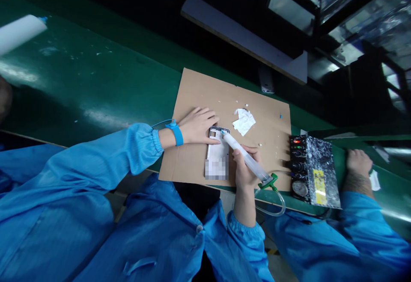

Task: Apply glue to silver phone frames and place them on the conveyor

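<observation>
Left hand lies flat and unclenched on the cardboard, its thumb over the left edge of the phone casing, which rests near the board's front edge. Right hand grasps a slanted syringe, its tip at the casing's upper end; whether they touch, I cannot tell

Nothing can be read; the yellow label, red display and round gauge on the box beside the cardboard are blurred.
</observation>
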Available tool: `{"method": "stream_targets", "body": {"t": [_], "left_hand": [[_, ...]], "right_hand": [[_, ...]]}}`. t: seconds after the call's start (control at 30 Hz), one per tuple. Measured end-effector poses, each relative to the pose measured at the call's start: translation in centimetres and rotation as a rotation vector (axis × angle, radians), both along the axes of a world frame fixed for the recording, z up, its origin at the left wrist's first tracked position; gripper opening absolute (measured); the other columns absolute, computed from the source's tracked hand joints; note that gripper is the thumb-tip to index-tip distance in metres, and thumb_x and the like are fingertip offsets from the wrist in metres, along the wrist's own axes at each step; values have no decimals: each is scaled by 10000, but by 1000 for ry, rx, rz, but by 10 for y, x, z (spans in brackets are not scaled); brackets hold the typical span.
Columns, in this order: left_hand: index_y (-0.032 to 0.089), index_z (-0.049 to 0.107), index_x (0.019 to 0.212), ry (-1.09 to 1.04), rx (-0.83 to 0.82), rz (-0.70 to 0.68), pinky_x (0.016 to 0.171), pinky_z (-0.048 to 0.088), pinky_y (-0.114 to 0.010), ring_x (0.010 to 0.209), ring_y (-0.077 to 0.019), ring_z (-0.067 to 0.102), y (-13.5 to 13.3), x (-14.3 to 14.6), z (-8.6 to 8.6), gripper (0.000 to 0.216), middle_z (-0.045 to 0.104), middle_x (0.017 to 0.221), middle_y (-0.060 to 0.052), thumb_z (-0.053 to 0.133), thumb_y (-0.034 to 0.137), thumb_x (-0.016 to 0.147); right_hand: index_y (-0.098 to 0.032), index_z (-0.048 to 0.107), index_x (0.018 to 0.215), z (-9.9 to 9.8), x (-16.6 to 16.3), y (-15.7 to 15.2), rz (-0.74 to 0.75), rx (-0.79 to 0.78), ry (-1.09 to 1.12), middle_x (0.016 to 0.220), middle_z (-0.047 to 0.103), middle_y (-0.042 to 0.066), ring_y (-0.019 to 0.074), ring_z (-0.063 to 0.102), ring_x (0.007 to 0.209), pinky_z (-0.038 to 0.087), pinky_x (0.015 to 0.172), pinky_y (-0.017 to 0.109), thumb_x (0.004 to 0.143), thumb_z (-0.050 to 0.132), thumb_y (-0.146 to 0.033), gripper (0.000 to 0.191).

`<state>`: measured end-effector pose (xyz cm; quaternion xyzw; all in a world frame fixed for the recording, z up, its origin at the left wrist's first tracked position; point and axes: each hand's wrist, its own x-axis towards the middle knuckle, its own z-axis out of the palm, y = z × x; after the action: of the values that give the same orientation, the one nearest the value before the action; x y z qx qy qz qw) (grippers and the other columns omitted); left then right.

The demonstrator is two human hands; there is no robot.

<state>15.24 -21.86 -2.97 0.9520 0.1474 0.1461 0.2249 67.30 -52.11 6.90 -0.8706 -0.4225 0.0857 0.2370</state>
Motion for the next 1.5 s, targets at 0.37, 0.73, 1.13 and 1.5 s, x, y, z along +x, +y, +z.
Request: {"method": "stream_targets", "body": {"t": [0.37, 0.73, 1.13, 1.5], "left_hand": [[216, 674, 1079, 10, 1, 5, 983, 431, -452, 1119, -310, 618, 0, 1, 0, 560, 732, 1186, -96, 776, 740, 910], [206, 680, 1084, 17, 3, 5, 990, 435, -455, 1113, -310, 620, 0, 1, 3, 558, 735, 1190, -102, 773, 730, 916], [216, 679, 1088, 7, -7, 0, 985, 432, -459, 1122, -314, 615, 0, 0, 1, 554, 733, 1187, -100, 759, 738, 920], [220, 680, 1091, 6, -8, -3, 987, 429, -458, 1135, -318, 616, 0, 0, 2, 554, 735, 1194, -103, 756, 742, 919]], "right_hand": [[-192, 639, 551, -46, 136, -53, -97, -10, -273, 812, 773, 168, 580, 549, 1403, 382, 1099, 686, 881, 452, -1013, 905], [-193, 806, 780, -48, 142, -60, 262, -66, 330, 766, 798, 93, 396, 646, 1426, 555, 921, 419, 1087, 532, -740, 684], [-224, 659, 608, -61, 174, -74, 134, 83, -342, 762, 771, 148, 520, 496, 1521, 456, 1090, 593, 933, 506, -918, 781], [-281, 432, 476, -56, 162, -66, 127, 20, -280, 720, 769, 182, 650, 323, 1582, 285, 1147, 785, 787, 381, -1094, 872]]}}
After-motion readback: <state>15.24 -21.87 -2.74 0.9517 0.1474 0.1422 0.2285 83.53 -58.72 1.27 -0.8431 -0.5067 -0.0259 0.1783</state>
